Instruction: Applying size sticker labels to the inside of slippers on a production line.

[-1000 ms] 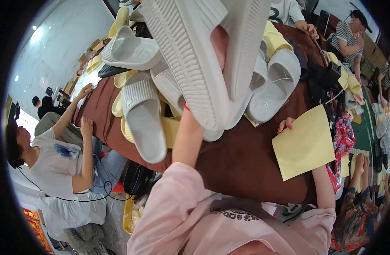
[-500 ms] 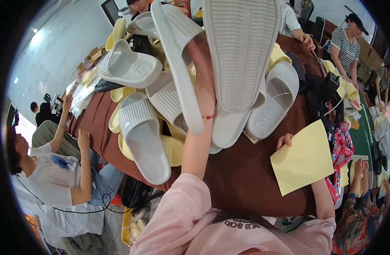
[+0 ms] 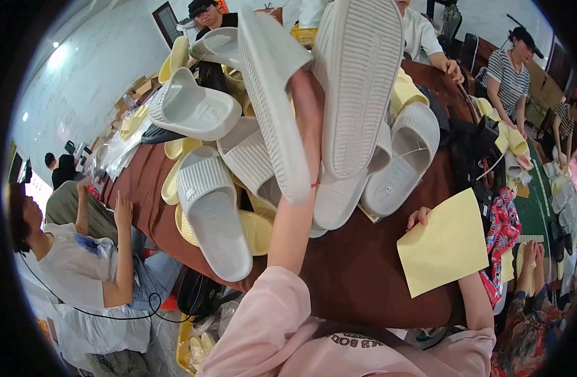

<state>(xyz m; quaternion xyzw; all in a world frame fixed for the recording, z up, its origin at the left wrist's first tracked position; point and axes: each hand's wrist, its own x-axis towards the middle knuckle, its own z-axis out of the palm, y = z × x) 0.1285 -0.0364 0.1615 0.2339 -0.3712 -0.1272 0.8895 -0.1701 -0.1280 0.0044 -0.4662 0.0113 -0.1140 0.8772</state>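
My left arm reaches up over the table, and my left hand (image 3: 306,94) holds up a pair of pale grey slide sandals. One grey slide (image 3: 272,113) shows its side and hangs toe-strap up. The other raised slide (image 3: 362,88) turns its ribbed sole to me. My left fingers are mostly hidden between the two. At the right, my right hand (image 3: 419,218) is closed on the edge of a pale yellow sheet of paper (image 3: 444,245). Behind and under the raised pair lie several more grey slides (image 3: 216,213) and yellow slides (image 3: 257,231).
A brown cloth covers the table (image 3: 357,276). Black straps (image 3: 467,144) and a red patterned cloth (image 3: 503,220) lie along its right side. A yellow crate (image 3: 185,345) stands on the floor at lower left. Several other people sit or stand around the table.
The raised pair has turned: the left slide now shows more of its ribbed side, and the right slide's sole is angled away. The paper sits slightly lower and further left in view.
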